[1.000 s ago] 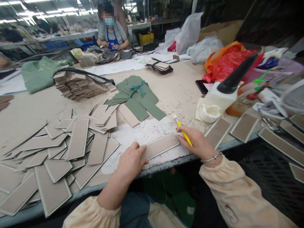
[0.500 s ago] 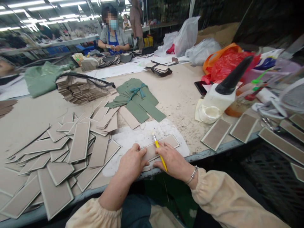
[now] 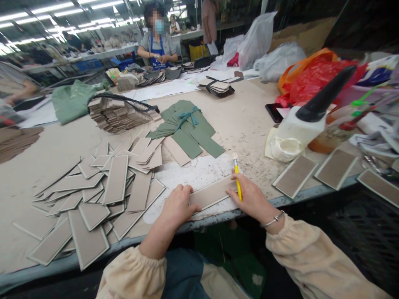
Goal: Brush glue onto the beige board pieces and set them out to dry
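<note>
A flat beige rectangular panel with a pale edge lies on a white sheet near the table's front edge. My left hand grips its left end between thumb and fingers. At the other end, my right hand pinches the panel's corner and also holds a yellow-handled brush, its pale bristles pointing up and away from me. Left of my hands spreads a loose heap of similar panels with pale edges.
Behind the sheet lie tied green pieces and a beige bundle. On the right stand a white container with a black cone, a tape roll and plastic bags. More panels overhang the front edge. A co-worker sits across.
My right hand has slid to the panel's right end, carrying the brush, which now stands more upright. My left hand keeps the left end. The whole view has shifted slightly.
</note>
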{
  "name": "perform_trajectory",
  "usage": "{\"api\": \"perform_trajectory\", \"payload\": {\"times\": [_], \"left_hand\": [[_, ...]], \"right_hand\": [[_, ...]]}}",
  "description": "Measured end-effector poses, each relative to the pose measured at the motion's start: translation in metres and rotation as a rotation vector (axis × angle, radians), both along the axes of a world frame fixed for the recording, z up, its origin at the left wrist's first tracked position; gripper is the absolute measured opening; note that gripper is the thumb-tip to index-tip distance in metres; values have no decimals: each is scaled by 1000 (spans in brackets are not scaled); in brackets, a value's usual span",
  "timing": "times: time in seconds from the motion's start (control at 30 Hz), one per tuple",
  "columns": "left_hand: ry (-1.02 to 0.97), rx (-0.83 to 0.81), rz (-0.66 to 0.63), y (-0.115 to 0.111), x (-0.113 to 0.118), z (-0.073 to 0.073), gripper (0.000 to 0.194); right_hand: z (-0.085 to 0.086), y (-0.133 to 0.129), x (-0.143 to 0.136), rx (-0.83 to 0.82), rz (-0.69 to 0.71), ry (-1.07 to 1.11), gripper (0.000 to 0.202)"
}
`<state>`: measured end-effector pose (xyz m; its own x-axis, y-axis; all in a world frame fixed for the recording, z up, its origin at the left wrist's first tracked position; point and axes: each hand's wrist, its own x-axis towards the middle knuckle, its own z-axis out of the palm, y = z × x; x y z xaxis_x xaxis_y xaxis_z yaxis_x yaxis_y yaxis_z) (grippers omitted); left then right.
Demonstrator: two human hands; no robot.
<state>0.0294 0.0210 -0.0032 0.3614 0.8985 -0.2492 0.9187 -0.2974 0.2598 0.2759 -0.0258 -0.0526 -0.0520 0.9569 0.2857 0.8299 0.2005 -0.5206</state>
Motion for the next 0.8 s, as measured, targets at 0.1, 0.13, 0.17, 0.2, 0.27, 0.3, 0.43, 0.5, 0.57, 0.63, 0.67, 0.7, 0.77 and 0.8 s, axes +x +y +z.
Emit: {"api": "perform_trajectory", "payload": {"times": [0.1, 0.13, 0.17, 0.2, 0.27, 0.3, 0.43, 0.5, 0.57, 0.63, 0.67, 0.7, 0.77, 0.8], "left_hand": [[-102, -67, 50, 2, 2, -1, 34], [-174, -110, 77, 3, 3, -1, 27], [-271, -160, 113, 3, 3, -1, 21], [-393, -212, 157, 4, 2, -1, 19], [-697, -313, 263, 4, 2, 1, 21], [-866, -360, 324, 4, 2, 2, 23], [-1408, -525, 549, 3, 5, 8, 36], [-1539, -539, 608, 3, 7, 10, 40], [-1608, -517, 625, 3, 8, 10, 40], [-1646, -510, 618, 4, 8, 10, 36], [-1655, -528, 617, 4, 8, 10, 34], [-1657, -562, 624, 4, 7, 11, 33], [-1648, -650, 660, 3, 6, 13, 30], [-1640, -688, 681, 2, 6, 15, 29]], "right_hand": [[4, 4, 5, -28, -25, 47, 32], [5, 5, 6, -30, -29, 80, 30], [7, 6, 8, -28, -34, 123, 29], [8, 7, 9, -22, -41, 179, 28], [11, 10, 9, 9, -63, 334, 25], [13, 11, 9, 30, -80, 431, 24], [24, 17, 2, 61, -181, 802, 30], [30, 20, -3, 7, -208, 962, 34], [35, 21, -7, -42, -214, 1100, 37], [39, 23, -11, -49, -216, 1173, 39], [40, 23, -12, -37, -218, 1183, 39], [41, 23, -13, -25, -218, 1183, 39], [42, 24, -13, -7, -210, 1178, 38], [42, 25, -13, -2, -207, 1175, 37]]}}
